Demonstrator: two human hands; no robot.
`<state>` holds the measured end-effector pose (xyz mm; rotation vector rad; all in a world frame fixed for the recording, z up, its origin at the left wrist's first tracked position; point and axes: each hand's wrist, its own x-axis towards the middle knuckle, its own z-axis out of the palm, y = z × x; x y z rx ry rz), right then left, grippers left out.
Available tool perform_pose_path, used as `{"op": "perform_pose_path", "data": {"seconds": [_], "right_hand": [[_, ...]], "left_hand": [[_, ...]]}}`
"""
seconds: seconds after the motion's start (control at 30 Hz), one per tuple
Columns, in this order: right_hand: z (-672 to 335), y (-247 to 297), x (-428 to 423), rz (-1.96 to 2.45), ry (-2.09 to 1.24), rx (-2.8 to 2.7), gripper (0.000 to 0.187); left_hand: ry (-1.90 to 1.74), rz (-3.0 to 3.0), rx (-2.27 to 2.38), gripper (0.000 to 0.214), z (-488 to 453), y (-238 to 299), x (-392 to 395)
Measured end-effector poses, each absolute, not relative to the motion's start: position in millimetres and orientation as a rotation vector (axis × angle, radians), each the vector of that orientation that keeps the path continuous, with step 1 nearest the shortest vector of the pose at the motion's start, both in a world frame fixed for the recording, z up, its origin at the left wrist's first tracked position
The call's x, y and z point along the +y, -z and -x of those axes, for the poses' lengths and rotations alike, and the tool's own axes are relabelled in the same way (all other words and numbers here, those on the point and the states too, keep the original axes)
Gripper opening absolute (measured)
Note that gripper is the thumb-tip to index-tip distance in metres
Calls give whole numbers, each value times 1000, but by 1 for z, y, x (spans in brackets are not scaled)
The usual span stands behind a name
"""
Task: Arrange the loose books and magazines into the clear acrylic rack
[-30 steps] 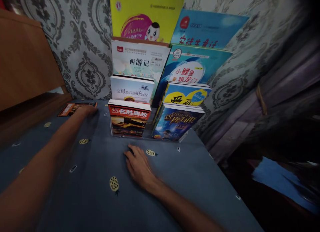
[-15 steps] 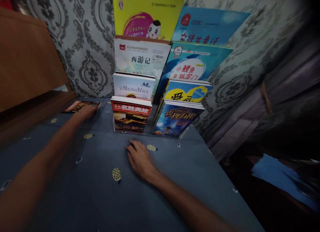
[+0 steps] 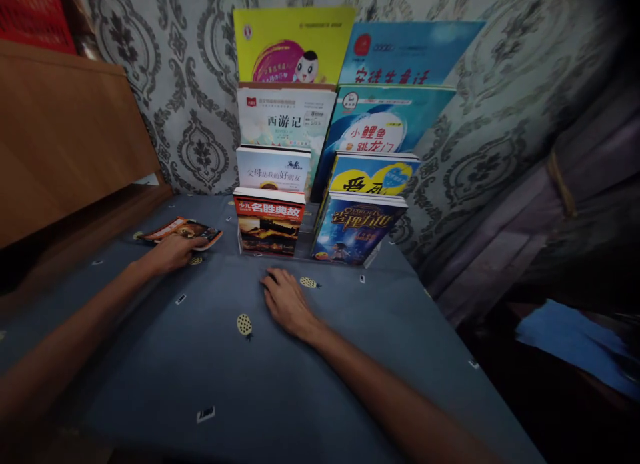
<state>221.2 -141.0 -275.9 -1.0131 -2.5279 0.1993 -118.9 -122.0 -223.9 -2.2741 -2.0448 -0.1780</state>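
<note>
At the left of the table, my left hand (image 3: 173,252) grips a thin book (image 3: 165,229) with an orange and dark cover by its near right side. The book's right edge looks slightly raised from the cloth. My right hand (image 3: 287,304) lies on the tablecloth with fingers apart, holding nothing. Just beyond it, a clear tiered stand (image 3: 306,256) bears two columns of upright books. A red-titled book (image 3: 270,225) fronts the left column. A blue book (image 3: 355,231) fronts the right one.
A grey-blue tablecloth (image 3: 165,364) with pineapple prints covers the table. Wooden furniture (image 3: 70,137) borders the left side, with a red basket (image 3: 35,17) on top. Patterned wallpaper (image 3: 200,151) rises behind. A grey curtain (image 3: 520,211) and blue cloth (image 3: 575,344) are at the right.
My left hand has drawn the thin book nearer, and its right edge has come up. My right hand stays in front of the stand. The camera view has shifted somewhat.
</note>
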Motion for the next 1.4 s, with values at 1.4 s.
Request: {"op": "perform_pose_path", "data": {"seconds": [1.4], "right_hand": [[-220, 270, -141, 1048, -298, -2551, 29]], "left_hand": [[130, 2115, -2257, 66, 98, 264, -167]]}}
